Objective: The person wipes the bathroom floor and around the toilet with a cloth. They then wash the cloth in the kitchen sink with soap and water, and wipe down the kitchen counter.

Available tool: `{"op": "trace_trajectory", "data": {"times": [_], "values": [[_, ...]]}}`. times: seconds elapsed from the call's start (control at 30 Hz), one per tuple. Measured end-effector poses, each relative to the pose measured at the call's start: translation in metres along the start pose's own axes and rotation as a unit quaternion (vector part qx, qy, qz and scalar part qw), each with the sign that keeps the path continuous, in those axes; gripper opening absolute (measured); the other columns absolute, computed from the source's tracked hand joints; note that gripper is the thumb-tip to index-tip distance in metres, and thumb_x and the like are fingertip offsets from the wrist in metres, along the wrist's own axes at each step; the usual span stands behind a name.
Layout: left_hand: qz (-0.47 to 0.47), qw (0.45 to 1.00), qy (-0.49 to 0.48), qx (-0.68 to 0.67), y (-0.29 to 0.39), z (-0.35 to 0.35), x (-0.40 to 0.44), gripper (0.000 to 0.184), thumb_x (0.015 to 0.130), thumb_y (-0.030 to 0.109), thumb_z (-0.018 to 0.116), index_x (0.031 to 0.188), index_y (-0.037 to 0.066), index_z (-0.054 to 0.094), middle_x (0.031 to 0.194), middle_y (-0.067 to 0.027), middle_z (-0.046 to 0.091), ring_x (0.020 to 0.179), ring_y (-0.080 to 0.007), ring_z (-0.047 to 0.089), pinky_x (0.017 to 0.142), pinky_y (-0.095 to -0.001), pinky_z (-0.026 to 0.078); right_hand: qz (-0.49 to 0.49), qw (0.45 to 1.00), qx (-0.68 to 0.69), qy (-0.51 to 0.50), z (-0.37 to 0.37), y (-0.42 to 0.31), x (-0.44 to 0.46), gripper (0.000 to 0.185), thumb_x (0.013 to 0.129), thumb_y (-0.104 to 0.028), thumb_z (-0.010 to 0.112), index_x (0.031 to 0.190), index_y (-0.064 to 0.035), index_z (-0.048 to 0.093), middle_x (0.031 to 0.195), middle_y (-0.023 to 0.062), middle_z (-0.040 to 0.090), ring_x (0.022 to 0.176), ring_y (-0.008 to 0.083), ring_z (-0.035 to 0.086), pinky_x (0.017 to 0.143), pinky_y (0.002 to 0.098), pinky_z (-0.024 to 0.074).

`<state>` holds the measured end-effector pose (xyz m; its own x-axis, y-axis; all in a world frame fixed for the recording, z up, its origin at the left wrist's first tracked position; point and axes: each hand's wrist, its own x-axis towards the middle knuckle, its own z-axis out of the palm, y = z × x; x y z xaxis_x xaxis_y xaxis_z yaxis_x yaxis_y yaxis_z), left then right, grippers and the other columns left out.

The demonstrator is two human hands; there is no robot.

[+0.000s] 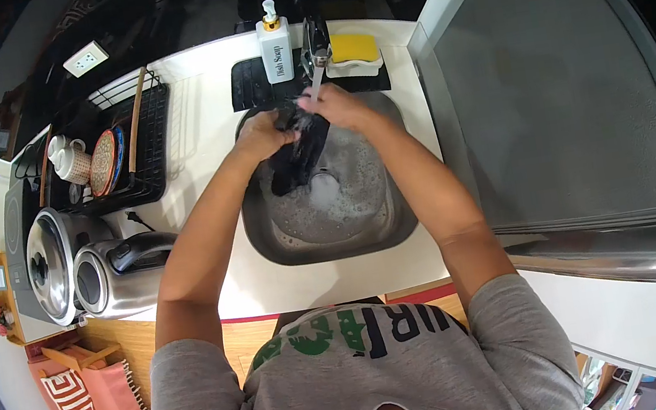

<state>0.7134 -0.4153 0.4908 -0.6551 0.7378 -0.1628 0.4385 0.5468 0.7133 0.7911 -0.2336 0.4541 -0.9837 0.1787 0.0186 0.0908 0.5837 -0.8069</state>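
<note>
A wet black cloth (297,157) hangs over the steel sink (264,244), under the stream from the faucet (315,41). My left hand (263,136) grips its left side, thumb across the fabric. Closed on the upper right part of the cloth is my right hand (334,108), right where the water falls. Suds and shallow water cover the sink bottom around the drain. Exactly what kind of cloth item this is cannot be made out.
Behind the sink stand a dish soap bottle (276,47) and a yellow sponge (354,47) on a white holder (358,67). To the left are a black dish rack (151,138) with cups and plates, a steel kettle (115,283) and a lidded pot (51,238).
</note>
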Motion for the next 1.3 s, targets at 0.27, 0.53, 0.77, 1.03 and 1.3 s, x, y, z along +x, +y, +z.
{"op": "trace_trajectory", "data": {"times": [0.27,0.53,0.77,1.03,1.3], "values": [[0.144,0.932,-0.106,-0.315,0.016,-0.001,0.024,0.029,0.077,-0.001,0.067,0.106,0.000,0.062,0.094,-0.0016,0.064,0.088,-0.0093,0.057,0.084,-0.0255,0.045,-0.013,1.000,-0.026,-0.002,-0.041,-0.075,-0.001,0.051,0.078,-0.048,0.065,0.100,-0.0015,0.066,0.094,0.0181,0.066,0.092,0.0286,0.063,0.081,0.0358,0.0472],[0.122,0.966,-0.093,-0.207,-0.031,0.047,0.031,0.039,0.082,0.032,0.068,0.105,0.001,0.063,0.091,-0.0113,0.067,0.088,-0.0206,0.063,0.081,-0.0325,0.047,0.034,0.985,0.159,0.063,-0.052,-0.061,-0.008,0.032,0.084,-0.028,0.068,0.096,0.0022,0.065,0.087,0.0034,0.064,0.079,0.0101,0.057,0.074,0.0249,0.0444],[0.025,0.997,-0.057,0.044,-0.123,0.128,0.030,0.052,0.072,0.051,0.070,0.093,0.003,0.068,0.092,-0.0196,0.067,0.091,-0.0349,0.063,0.081,-0.0407,0.048,0.000,0.936,0.346,0.069,-0.058,-0.064,-0.019,0.020,0.090,-0.009,0.054,0.108,-0.0016,0.060,0.098,0.0008,0.061,0.088,0.0082,0.055,0.081,0.0229,0.0434],[0.123,0.978,-0.132,0.102,-0.133,0.140,0.087,0.049,0.065,0.021,0.072,0.109,0.002,0.061,0.099,-0.0187,0.066,0.095,-0.0347,0.062,0.082,-0.0388,0.049,0.060,0.986,0.153,0.015,-0.042,-0.065,-0.014,0.040,0.088,-0.026,0.059,0.116,0.0027,0.055,0.111,0.0125,0.062,0.101,0.0191,0.058,0.090,0.0304,0.0419],[0.136,0.954,-0.228,-0.137,0.022,0.019,0.062,0.060,0.061,0.014,0.079,0.115,0.001,0.057,0.106,-0.0145,0.064,0.098,-0.0263,0.059,0.086,-0.0330,0.046,0.052,0.996,-0.075,0.021,-0.047,-0.057,-0.017,0.036,0.082,-0.032,0.066,0.103,-0.0024,0.062,0.094,0.0162,0.066,0.087,0.0235,0.063,0.077,0.0341,0.0475]]}}
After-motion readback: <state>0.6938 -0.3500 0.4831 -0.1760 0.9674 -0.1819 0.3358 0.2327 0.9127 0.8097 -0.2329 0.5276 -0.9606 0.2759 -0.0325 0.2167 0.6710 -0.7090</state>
